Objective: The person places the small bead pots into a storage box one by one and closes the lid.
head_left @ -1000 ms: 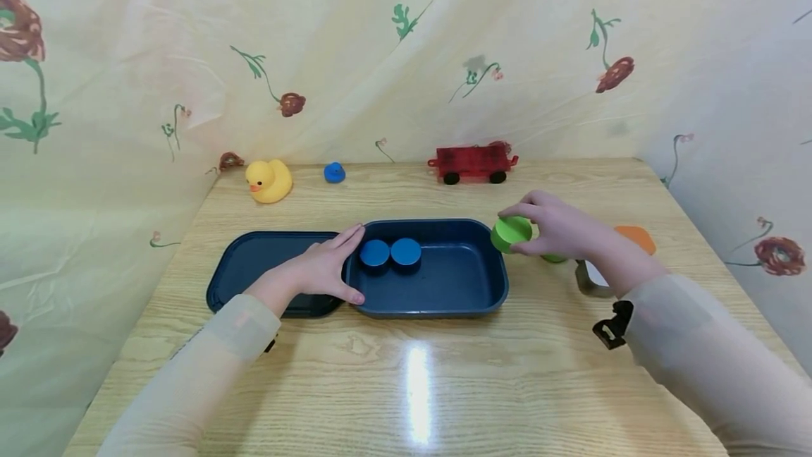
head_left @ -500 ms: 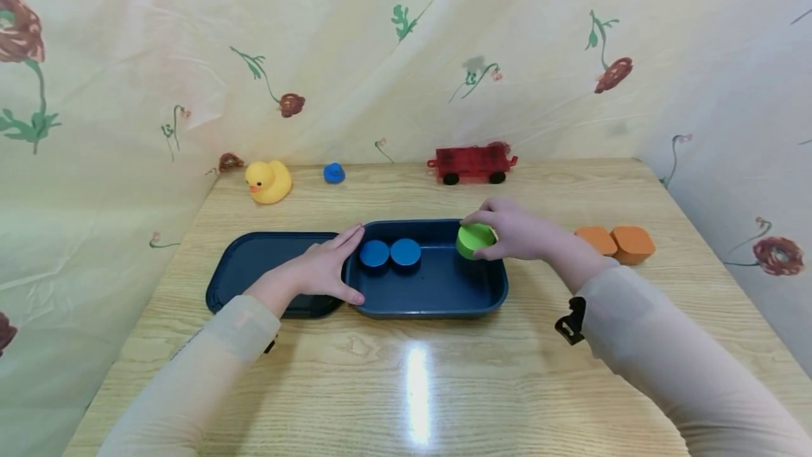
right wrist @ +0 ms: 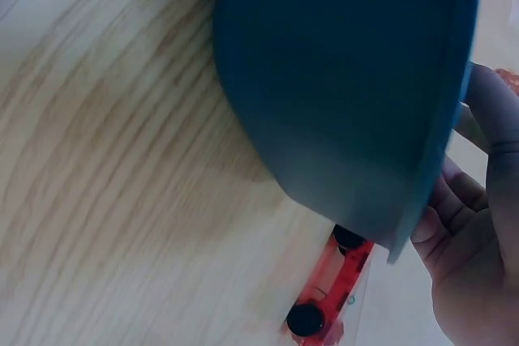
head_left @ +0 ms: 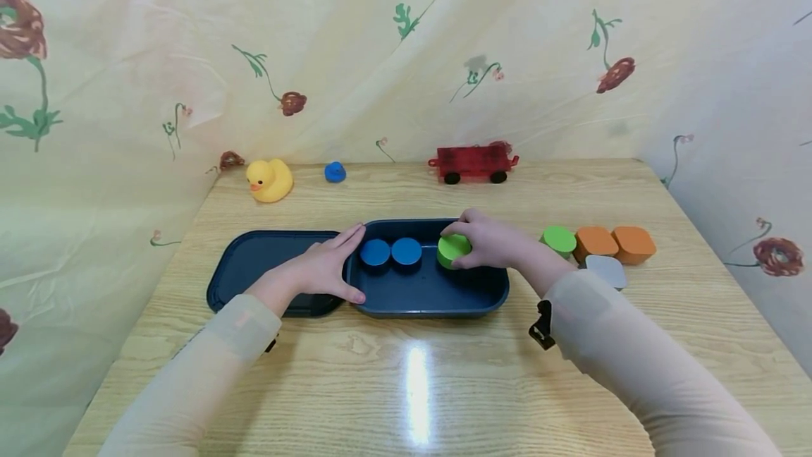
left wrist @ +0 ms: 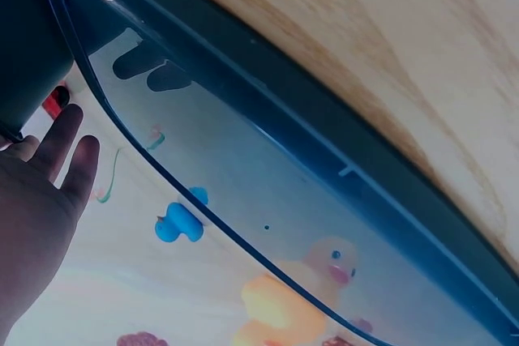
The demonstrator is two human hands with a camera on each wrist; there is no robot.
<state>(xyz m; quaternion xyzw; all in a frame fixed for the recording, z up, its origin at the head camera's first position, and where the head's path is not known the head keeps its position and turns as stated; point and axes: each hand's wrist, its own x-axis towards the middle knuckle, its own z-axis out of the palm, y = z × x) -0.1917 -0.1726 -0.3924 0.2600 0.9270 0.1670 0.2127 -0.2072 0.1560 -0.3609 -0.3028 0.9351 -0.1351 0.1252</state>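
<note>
Leftward from its place half a second ago, the right hand (head_left: 493, 240) has carried the green block (head_left: 449, 252) across the container (head_left: 433, 314), nearer the two blue blocks (head_left: 375, 252). Thumb and fingers pinch the green block by its rounded side. It stands in the container's right half, at the centre of the frame, its flat round top facing up and leaning slightly, if at all; the top shows no long axis. Whether its base touches the container's floor cannot be told, and a narrow gap parts it from the nearer blue block. The container's long axis runs left to right. The left hand (head_left: 325, 268) has stayed at its left end, fingers straight and thumb spread wide along the rim.

A dark lid (head_left: 254, 266) lies centre left, lengthwise in line with the container. Right of centre on the worktop (head_left: 355, 386) sit another green block (head_left: 559, 239), two orange blocks (head_left: 595, 241) and a grey block (head_left: 606, 271). Along the back are a yellow duck (head_left: 271, 181) facing left, a blue duck (head_left: 335, 173) and a red wagon (head_left: 472, 162), set lengthwise left to right.
</note>
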